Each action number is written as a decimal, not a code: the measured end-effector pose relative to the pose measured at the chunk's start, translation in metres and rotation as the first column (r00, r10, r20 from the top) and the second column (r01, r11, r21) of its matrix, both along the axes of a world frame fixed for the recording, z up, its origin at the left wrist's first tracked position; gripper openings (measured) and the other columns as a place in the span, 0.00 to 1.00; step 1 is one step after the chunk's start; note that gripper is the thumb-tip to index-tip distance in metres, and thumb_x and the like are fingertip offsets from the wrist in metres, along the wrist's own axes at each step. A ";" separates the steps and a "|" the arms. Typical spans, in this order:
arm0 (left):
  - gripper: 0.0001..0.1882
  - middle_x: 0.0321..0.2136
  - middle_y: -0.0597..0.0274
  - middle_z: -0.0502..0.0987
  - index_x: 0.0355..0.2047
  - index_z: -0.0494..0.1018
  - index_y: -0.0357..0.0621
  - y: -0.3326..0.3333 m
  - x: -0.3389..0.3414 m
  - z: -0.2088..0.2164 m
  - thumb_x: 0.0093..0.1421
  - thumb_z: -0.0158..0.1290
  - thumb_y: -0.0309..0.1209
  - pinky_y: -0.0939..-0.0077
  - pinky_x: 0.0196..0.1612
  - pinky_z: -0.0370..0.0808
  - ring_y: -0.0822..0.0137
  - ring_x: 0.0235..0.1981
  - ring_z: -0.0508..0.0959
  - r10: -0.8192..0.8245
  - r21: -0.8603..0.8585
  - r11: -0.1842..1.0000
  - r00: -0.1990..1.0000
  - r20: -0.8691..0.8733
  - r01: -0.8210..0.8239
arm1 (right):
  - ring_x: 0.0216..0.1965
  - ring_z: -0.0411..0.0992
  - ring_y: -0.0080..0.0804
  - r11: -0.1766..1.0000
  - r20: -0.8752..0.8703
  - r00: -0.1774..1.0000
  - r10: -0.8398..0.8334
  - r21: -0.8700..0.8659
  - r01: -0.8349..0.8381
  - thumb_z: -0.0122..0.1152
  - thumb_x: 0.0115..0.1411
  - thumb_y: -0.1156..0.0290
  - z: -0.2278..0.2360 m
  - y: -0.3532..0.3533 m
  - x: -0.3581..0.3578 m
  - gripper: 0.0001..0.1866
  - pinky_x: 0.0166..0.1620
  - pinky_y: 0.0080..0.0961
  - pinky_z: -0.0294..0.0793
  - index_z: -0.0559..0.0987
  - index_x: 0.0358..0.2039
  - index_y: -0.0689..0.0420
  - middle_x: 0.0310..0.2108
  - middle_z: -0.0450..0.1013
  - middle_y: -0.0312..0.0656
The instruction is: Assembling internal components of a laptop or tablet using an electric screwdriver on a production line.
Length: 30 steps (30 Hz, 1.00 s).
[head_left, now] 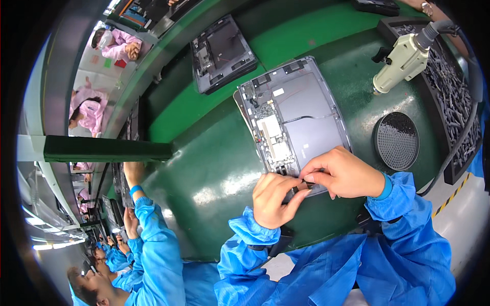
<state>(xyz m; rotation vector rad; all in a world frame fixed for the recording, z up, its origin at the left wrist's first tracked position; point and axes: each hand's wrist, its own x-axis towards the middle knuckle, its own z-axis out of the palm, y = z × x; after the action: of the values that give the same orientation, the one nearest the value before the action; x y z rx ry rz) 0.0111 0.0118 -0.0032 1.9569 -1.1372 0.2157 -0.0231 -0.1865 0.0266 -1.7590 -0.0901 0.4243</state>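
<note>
An opened tablet-like device point(315, 133) lies on the green bench in front of me, its circuit board and wide grey battery area exposed. My left hand point(277, 200) is at its near edge, thumb and fingertips pinched together. Beside it, my right hand point(343, 173) reaches in from the right, also in a pinch, with its fingertips almost touching those of the left. A small dark part shows between the fingertips, partly covered; its kind cannot be made out. One thin dark cable point(306, 118) crosses the device's middle.
Another opened device point(223, 53) lies beyond on the brighter green strip. To the right are a pale handheld power tool point(400, 64) on a hose, a round dish of tiny black pieces point(397, 141) and a black tray point(451, 176) of small grey parts. Co-workers sit at the left.
</note>
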 end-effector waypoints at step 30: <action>0.16 0.23 0.63 0.74 0.27 0.74 0.41 0.017 -0.008 -0.013 0.38 0.68 0.27 0.82 0.22 0.66 0.72 0.23 0.72 0.103 -0.177 0.974 0.969 -0.224 -0.144 | 0.23 0.72 0.36 0.944 0.418 0.908 -0.010 -0.297 0.147 0.62 0.49 0.77 0.004 0.025 -0.015 0.08 0.26 0.28 0.70 0.76 0.31 0.61 0.25 0.73 0.42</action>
<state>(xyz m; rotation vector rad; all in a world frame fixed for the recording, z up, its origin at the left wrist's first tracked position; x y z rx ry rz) 0.0035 0.0286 -0.0158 1.8309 -0.8241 0.1695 -0.0377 -0.1620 0.0305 -2.1493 -0.2607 -0.0041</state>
